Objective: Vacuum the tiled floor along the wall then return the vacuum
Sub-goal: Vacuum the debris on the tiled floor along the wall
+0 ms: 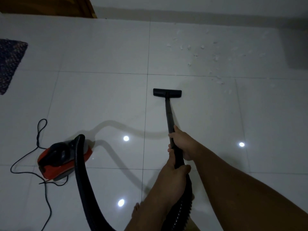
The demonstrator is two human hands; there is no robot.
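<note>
Glazed white floor tiles [103, 100] are shown, glossy enough to mirror ceiling lights. The wand [169, 114] and floor nozzle [167, 93] are seen in matt black plastic; the hose [81, 172] is ribbed and faintly shiny. The canister [64, 160] is moulded in glossy red and black plastic. The mat [10, 62] is coarse woven cloth; the door frame [90, 7] appears wooden.

Far left there's a dark woven mat [10, 63] lying flat on the tiles, cut off by the frame edge. Up at the far left, a brown wooden door or panel [51, 6] stands beside the white wall. On the far right, a blurry grey boxy thing [295, 45] sits by the wall; can't tell what it is.
</note>
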